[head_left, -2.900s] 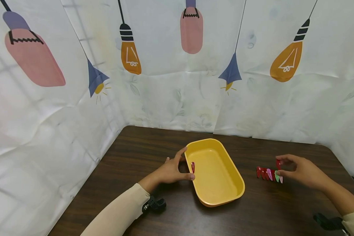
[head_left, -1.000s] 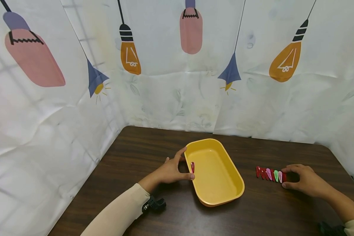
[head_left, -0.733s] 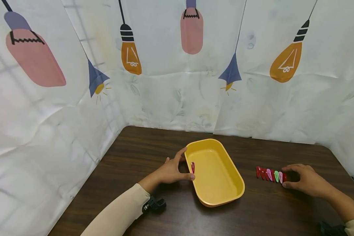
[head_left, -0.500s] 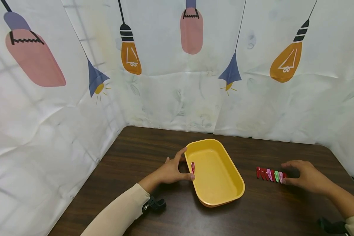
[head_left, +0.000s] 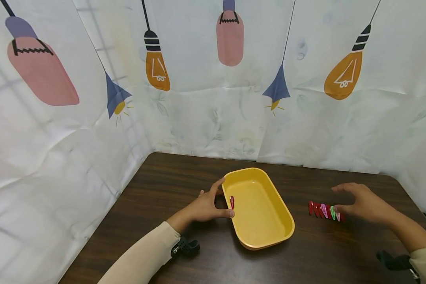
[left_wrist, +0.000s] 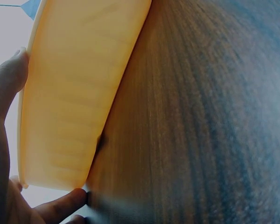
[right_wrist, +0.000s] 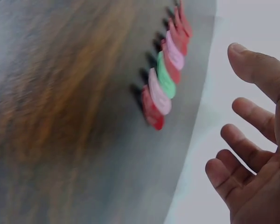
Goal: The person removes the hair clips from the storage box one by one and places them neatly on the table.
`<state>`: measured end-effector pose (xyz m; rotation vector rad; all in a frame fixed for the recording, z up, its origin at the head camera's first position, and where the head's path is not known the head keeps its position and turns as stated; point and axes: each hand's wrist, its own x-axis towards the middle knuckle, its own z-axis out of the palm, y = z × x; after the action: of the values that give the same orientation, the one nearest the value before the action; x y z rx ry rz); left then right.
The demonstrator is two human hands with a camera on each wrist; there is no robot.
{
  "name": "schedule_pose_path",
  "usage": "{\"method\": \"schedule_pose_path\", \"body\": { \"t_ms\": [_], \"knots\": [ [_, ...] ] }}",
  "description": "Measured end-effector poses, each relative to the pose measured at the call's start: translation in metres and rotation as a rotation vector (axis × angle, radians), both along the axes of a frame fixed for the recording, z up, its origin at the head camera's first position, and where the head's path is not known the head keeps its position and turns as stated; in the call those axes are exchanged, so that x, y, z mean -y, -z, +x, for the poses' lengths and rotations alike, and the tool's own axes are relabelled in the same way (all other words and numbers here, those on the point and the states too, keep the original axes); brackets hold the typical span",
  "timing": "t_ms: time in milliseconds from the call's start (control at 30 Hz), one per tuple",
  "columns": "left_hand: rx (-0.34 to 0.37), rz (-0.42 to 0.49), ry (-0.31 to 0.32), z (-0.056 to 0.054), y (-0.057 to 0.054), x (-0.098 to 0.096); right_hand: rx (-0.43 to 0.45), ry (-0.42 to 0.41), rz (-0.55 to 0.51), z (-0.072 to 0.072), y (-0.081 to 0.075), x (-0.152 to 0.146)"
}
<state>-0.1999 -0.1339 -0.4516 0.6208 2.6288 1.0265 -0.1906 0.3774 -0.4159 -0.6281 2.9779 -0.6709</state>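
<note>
My left hand (head_left: pixel 207 205) holds a yellow plastic tray (head_left: pixel 260 217) by its left side, thumb on the rim and fingers round toward the far end. In the left wrist view, the thumb (left_wrist: pixel 11 77) lies against the rim of the tray (left_wrist: pixel 74 93). One red hair clip (head_left: pixel 232 202) rests inside the tray, by the left wall near my thumb. To the right, several hair clips (head_left: pixel 324 210) in red, pink and green form a row on the table. Above the row's right end is my right hand (head_left: pixel 365 203), fingers spread and empty. A red clip (right_wrist: pixel 151 109) ends the row.
The dark wood-patterned table (head_left: pixel 174 173) extends beneath everything. A white cloth (head_left: pixel 206 122) printed with lamps hangs behind and to the left of it. A black wrist strap (head_left: pixel 186 246) sits on the left sleeve.
My right hand has set a red hair clip at the right end of the row, let go and lifted away up and left. The left hand and tray have stayed put.
</note>
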Motion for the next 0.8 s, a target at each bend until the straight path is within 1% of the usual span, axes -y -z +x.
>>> {"method": "schedule_pose_path", "body": {
  "t_ms": [333,567,800],
  "knots": [
    [0.011,0.004,0.004,0.001,-0.001,0.000,0.031,-0.031,-0.004,-0.008,-0.023,0.020],
    [0.006,0.000,0.004,0.001,-0.002,0.000,-0.031,-0.078,0.007,-0.015,-0.035,0.035],
    [0.005,-0.003,-0.001,0.000,0.000,0.000,-0.042,-0.112,0.005,-0.021,-0.043,0.052]
  ]
}}
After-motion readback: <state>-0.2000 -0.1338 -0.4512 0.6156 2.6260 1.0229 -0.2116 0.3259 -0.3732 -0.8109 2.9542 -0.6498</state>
